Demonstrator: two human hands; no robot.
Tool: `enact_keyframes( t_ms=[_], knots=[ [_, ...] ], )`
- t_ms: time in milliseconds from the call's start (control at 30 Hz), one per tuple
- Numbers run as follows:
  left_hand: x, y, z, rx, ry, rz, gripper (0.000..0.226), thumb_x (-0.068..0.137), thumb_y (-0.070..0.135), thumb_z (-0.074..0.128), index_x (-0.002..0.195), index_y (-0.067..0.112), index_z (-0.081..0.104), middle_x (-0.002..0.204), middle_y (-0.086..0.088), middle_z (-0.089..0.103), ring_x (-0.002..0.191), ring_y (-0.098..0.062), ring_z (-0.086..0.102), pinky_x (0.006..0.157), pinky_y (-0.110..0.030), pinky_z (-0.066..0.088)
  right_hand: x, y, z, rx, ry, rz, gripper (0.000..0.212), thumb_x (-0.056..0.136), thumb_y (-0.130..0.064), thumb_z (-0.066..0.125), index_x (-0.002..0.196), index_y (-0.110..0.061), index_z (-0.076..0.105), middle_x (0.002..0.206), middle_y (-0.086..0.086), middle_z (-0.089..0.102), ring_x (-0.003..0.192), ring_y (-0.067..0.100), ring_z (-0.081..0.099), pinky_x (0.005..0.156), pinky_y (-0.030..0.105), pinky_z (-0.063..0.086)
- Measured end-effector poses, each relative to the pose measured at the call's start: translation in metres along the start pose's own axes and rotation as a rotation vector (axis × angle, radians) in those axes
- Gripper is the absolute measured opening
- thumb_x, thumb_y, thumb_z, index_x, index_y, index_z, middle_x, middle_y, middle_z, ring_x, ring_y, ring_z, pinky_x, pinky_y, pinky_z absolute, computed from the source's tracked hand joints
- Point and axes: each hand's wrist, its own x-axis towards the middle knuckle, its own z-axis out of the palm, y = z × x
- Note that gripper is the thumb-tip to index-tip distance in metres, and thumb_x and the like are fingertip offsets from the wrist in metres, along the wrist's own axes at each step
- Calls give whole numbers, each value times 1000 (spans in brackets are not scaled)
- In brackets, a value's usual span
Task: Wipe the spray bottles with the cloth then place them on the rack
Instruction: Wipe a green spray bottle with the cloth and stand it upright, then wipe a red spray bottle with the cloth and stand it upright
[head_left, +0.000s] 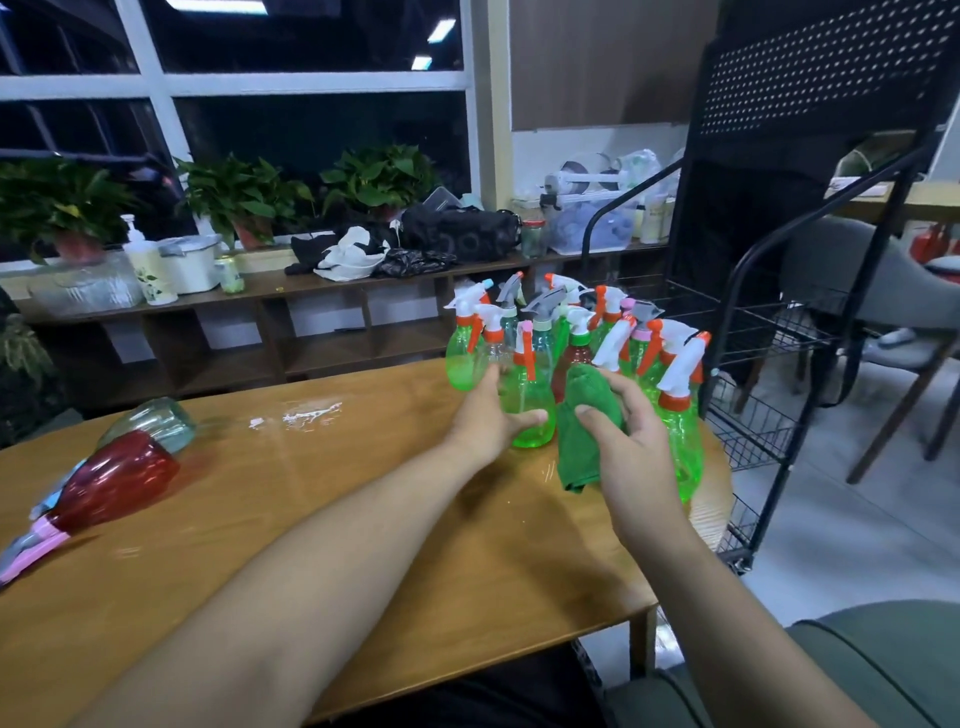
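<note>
Left hand (491, 415) is gripping a green bottle (531, 400); right hand (631, 436) is clutching the cloth (584, 421). Likely next: wiping it, rack (769, 325) waiting at 2 o'clock.

Red bottle (117, 480) blurred, pink trigger (31, 551) cut by left edge. Rear bottles (545, 312) mostly hidden behind nearer ones.

About twelve spray bottles (460, 364) stand bunched up, too close to count for sure, two other bottles (119, 478) lie flat, and there is one green cloth (582, 415), one black rack (810, 78) and three potted plants (379, 176).
</note>
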Motion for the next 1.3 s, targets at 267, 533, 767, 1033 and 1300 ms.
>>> enact_keyframes(
  t_ms=[267, 533, 767, 1033, 1300],
  knots=[
    [9, 4, 15, 105, 60, -10, 98, 83, 43, 90, 163, 33, 33, 158, -16, 37, 140, -32, 52, 117, -38, 41, 1, -2, -9, 7, -31, 3, 35, 102, -6, 64, 121, -36, 69, 117, -8, 77, 111, 22, 73, 103, 57, 56],
    [-28, -9, -37, 63, 107, 43, 81, 86, 35, 89, 153, 23, 46, 133, -6, 48, 107, -20, 60, 73, -16, 58, 1, -3, 18, 75, -85, 3, 32, 102, -10, 64, 122, -34, 71, 117, -6, 77, 112, 23, 72, 102, 53, 57],
    [-72, -45, -128, 123, 226, 43, 73, 83, 49, 87, 144, 28, 52, 122, 1, 55, 100, -16, 60, 88, -31, 48, -12, -2, 90, 181, -217, 43, 30, 103, -10, 64, 122, -31, 72, 116, 0, 79, 109, 24, 75, 99, 47, 59],
    [-130, -116, -245, 239, 339, -2, 23, 97, 33, 68, 117, 34, 56, 113, 7, 59, 98, -20, 61, 84, -35, 54, -50, 23, 174, 277, -413, 206, 23, 107, -6, 58, 121, -20, 71, 108, -1, 79, 99, 18, 74, 85, 31, 59],
    [-161, -159, -334, 812, 462, -344, 68, 88, 57, 71, 141, 20, 50, 133, -7, 58, 123, -32, 52, 102, -47, 48, -68, 47, 190, 390, -427, 401, 26, 109, -12, 56, 129, -16, 72, 122, 9, 79, 113, 25, 76, 100, 42, 56]
  ],
)
